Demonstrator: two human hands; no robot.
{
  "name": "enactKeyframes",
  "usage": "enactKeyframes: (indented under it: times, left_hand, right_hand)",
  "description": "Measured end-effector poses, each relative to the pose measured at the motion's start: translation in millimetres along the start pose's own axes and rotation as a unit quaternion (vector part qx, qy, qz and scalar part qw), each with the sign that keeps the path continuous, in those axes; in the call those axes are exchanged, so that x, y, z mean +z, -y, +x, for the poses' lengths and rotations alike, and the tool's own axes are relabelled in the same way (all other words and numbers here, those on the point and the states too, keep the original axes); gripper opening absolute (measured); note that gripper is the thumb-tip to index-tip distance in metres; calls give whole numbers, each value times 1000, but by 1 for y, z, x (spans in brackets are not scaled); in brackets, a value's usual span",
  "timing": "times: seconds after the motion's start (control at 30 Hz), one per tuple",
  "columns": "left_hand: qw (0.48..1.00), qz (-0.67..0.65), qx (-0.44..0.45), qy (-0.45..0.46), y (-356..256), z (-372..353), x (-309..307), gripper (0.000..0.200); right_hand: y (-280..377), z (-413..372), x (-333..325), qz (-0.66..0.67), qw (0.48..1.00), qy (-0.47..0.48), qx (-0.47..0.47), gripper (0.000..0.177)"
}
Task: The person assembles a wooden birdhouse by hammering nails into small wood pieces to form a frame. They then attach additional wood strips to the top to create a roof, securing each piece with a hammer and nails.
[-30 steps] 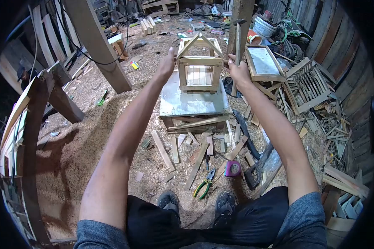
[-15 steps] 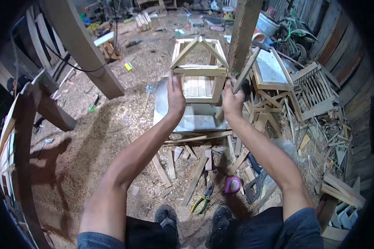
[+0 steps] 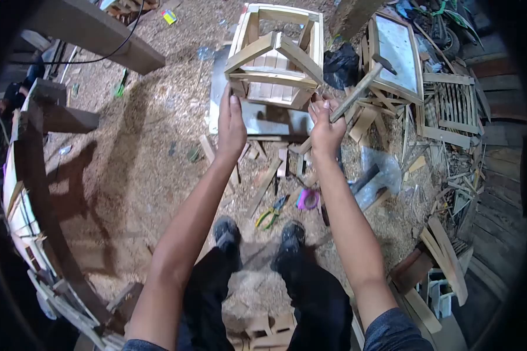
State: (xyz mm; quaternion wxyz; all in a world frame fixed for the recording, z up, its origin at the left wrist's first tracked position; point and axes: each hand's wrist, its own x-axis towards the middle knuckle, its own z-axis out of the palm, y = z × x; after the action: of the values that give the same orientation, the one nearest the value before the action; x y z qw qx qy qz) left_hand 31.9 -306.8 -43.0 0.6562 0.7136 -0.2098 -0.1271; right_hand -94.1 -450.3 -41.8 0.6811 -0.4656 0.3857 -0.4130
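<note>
A small house-shaped wooden frame (image 3: 269,78) with a peaked front and a slatted floor is between my hands. My left hand (image 3: 232,126) grips its front left side, thumb toward me and fingers partly hidden by the wood. At its front right corner is my right hand (image 3: 327,126), closed around the wooden handle of a hammer (image 3: 357,96). The hammer slants up to the right, its dark head beyond the fingers. My right fingertips also touch the frame's corner. Below the frame is a pale, flat-topped support (image 3: 263,120).
Pliers (image 3: 270,212), a pink tape measure (image 3: 307,199) and wood offcuts lie on the shavings-covered floor near my feet. Wooden posts (image 3: 99,35) stand at the left. On the right are a framed panel (image 3: 397,55), a slatted wooden piece (image 3: 448,105) and scrap wood.
My view has tipped downward, bringing more of the floor near my legs into sight. The frame now shows more from above, with both hands still at its sides. The hammer's head has become visible.
</note>
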Motion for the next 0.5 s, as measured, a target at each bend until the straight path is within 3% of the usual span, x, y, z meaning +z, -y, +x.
enactKeyframes:
  times: [0.1,0.17,0.2,0.37,0.4,0.43,0.5]
  left_hand:
    - [998,12,-61,-16,-12,-28,-13,46]
    - [994,-2,-103,-37,-23,-55,-23,45]
    - [989,-14,-136,-57,-30,-71,-29,43]
    - [969,76,-193,-135,-77,-161,-63,37]
    - [968,126,-190,-106,-91,-185,-68,37]
    - [966,173,-181,-72,-110,-200,-70,37]
    - [960,171,-201,-89,-149,-218,-79,34]
  right_hand:
    - [20,-29,-6,-59,998,-3,36,34]
    - [40,-59,-13,-180,977,29,112,32]
    - [51,-78,-14,-180,970,18,160,32]
    - [61,-172,-42,-290,938,46,185,30]
    - [69,-192,-50,-347,917,60,188,31]
    - [75,-210,-45,-293,941,40,164,32]
    - [117,-237,-35,-404,893,112,163,33]
